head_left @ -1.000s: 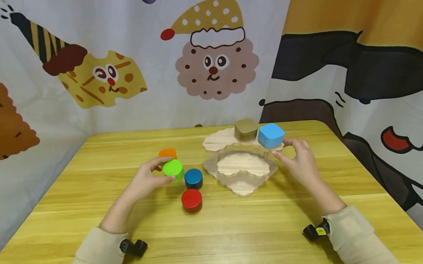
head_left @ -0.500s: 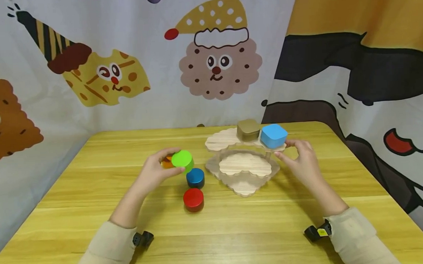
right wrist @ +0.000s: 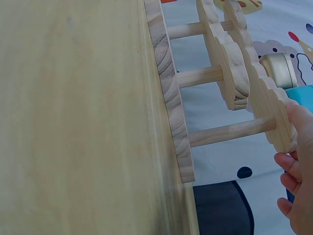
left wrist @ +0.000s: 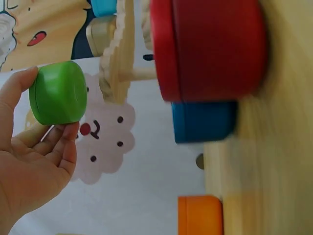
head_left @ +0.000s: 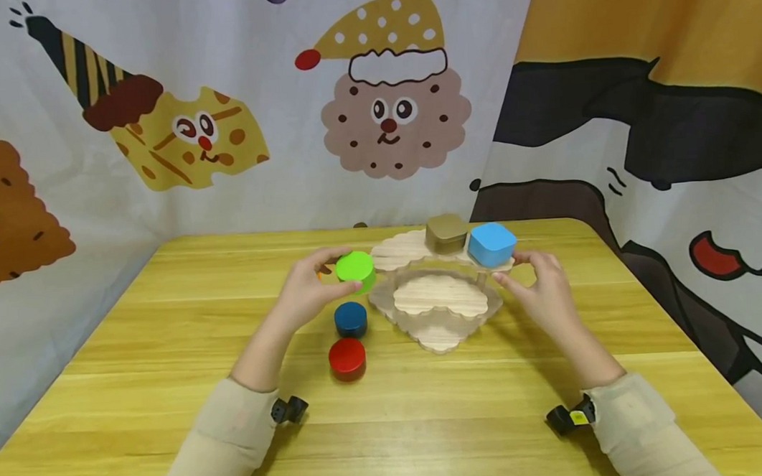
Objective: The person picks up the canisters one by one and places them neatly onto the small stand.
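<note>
My left hand point(head_left: 306, 290) pinches a bright green block point(head_left: 355, 270) between thumb and fingers. It is held in the air beside the left end of a wooden tiered stand point(head_left: 402, 251) with scalloped shelves. On the stand's top shelf sit a gold-brown block point(head_left: 446, 234) and a light blue block point(head_left: 492, 244). At that shelf's right end my right hand point(head_left: 544, 287) grips the edge between thumb and fingers. In the right wrist view, round pegs point(right wrist: 234, 132) join the shelves to the base.
On the table point(head_left: 429, 422), left of the stand, stand a dark blue block point(head_left: 350, 319) and a red block point(head_left: 347, 359). An orange block point(left wrist: 199, 215) is mostly hidden behind my left hand in the head view. A printed curtain point(head_left: 237, 209) hangs behind the table.
My left hand has lifted the green block from beside the orange one and carried it right and up, to the stand's left end. My right hand keeps its grip on the shelf.
</note>
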The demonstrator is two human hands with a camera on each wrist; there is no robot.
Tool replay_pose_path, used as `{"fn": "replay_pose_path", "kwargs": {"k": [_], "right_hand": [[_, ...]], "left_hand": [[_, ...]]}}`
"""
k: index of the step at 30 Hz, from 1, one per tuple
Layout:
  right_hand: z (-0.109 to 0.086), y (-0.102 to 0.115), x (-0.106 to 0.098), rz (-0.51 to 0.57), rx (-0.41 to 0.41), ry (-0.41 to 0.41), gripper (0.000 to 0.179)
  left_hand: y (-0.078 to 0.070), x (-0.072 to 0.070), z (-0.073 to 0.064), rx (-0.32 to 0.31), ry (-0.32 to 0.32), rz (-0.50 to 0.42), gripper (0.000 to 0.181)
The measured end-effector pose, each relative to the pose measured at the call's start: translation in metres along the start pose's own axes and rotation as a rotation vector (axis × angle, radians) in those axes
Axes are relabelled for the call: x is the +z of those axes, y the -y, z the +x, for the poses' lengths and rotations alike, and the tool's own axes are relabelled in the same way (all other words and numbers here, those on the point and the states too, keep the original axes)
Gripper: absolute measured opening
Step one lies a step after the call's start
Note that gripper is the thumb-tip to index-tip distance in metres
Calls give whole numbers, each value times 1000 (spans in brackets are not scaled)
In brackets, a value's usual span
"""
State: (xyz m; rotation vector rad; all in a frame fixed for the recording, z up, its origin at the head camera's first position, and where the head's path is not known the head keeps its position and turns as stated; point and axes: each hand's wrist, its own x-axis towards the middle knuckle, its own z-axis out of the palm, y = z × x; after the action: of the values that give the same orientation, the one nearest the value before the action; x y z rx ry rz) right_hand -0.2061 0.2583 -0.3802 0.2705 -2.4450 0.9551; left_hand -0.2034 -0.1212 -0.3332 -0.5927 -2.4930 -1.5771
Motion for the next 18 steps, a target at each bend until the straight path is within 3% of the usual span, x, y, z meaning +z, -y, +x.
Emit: {"fn": "replay_pose_path", "kwargs": {"k": [18], "right_hand": [[-1,-1,1,8,2,-8,48]], "left_hand": [[-31,33,24,59,-36,25,51]]}}
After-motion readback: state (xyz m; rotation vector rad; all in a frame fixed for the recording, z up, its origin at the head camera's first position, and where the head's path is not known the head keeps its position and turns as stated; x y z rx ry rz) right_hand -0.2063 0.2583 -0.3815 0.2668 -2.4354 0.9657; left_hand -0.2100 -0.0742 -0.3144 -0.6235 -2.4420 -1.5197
